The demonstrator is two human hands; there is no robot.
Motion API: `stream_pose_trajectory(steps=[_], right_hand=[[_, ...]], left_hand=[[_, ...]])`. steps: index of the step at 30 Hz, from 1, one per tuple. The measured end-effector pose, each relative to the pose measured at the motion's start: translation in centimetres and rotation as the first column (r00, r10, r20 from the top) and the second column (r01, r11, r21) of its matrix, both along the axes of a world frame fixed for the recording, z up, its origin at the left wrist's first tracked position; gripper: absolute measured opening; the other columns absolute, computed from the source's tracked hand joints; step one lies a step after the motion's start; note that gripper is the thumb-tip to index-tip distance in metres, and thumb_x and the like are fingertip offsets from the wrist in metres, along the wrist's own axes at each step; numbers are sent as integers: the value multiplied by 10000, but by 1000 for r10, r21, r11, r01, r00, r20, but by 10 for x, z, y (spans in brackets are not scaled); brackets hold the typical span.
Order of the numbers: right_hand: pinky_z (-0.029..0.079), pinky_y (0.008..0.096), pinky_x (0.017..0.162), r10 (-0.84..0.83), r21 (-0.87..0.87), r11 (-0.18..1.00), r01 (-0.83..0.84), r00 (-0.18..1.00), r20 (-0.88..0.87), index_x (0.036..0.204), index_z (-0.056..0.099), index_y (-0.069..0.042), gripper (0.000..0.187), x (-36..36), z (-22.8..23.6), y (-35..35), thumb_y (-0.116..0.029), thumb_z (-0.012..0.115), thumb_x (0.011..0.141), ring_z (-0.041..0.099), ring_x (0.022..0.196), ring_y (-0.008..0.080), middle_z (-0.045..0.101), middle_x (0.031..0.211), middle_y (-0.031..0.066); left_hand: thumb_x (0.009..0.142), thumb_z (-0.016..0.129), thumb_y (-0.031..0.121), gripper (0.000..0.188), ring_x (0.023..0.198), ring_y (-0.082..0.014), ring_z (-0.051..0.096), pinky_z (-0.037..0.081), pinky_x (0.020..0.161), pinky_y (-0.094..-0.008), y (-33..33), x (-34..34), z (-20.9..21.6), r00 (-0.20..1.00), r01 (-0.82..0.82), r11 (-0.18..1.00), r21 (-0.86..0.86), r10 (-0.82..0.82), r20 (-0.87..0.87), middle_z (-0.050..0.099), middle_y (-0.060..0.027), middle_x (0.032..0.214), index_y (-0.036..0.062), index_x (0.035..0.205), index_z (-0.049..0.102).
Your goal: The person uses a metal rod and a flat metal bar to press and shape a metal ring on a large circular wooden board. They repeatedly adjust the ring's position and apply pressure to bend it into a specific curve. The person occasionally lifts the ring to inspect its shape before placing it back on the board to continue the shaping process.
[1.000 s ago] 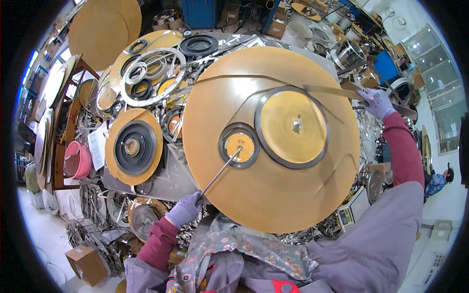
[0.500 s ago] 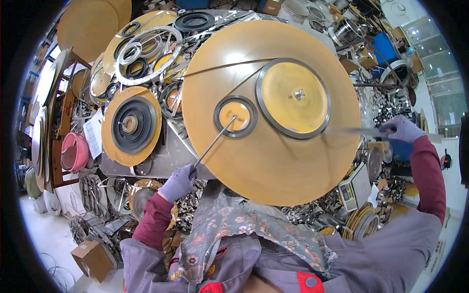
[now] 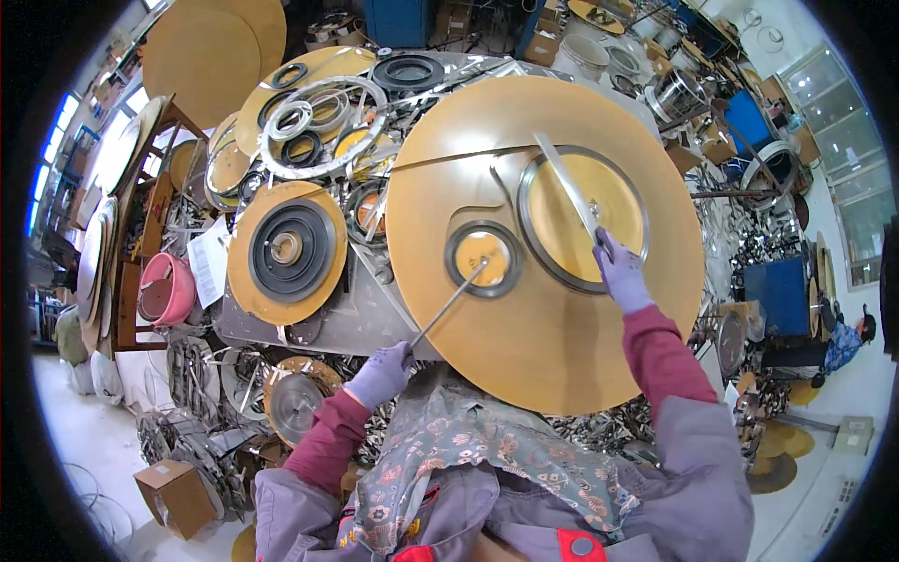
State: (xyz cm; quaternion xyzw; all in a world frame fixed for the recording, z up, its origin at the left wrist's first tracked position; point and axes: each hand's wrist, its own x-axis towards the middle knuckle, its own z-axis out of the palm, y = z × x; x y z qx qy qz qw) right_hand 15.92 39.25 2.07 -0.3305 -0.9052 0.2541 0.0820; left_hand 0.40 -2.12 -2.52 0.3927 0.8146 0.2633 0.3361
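Note:
My left hand (image 3: 379, 373), in a pale purple glove, is closed around a thin metal rod (image 3: 440, 317). The rod's far end rests at the centre of a small dark-rimmed reel (image 3: 461, 273) on a big tan disc (image 3: 590, 365). Closed on one end of a flat, straight metal bar (image 3: 567, 184), my right hand (image 3: 620, 272) is over the lower right of a larger reel (image 3: 548, 263) with a yellow centre. The bar slants up and left across that reel. A thin dark band (image 3: 503, 183) curves loosely between the two reels.
Left of the big disc, a smaller tan disc carries a dark coil (image 3: 281, 281). Several metal and black rings (image 3: 323, 169) are piled behind it. A pink bucket (image 3: 178, 290) stands at the left. Heaps of metal strip scraps (image 3: 609, 421) surround the table.
My right hand has swung in from the far right with the bar, over the larger reel. The band between the reels, straight before, now curves loosely. My left hand still holds the rod.

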Motion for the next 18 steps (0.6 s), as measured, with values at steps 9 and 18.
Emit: stream_pose_trajectory(steps=[9, 18], right_hand=[[465, 455, 799, -52, 217, 976, 30, 994, 96, 1178, 557, -89, 362, -18, -44, 36, -264, 538, 862, 610, 873, 359, 637, 921, 208], [465, 452, 788, -37, 204, 979, 5, 987, 154, 1095, 574, -69, 305, -26, -31, 27, -255, 534, 858, 613, 863, 351, 637, 894, 204]], left_hand=[[839, 489, 105, 181, 851, -441, 571, 457, 735, -480, 15, 21, -10, 993, 85, 995, -53, -81, 83, 594, -273, 865, -23, 958, 534], [860, 480, 102, 163, 818, -456, 574, 459, 691, -501, 24, -2, -11, 1000, 23, 1000, -18, -23, 0, 599, -275, 840, -19, 962, 519]])
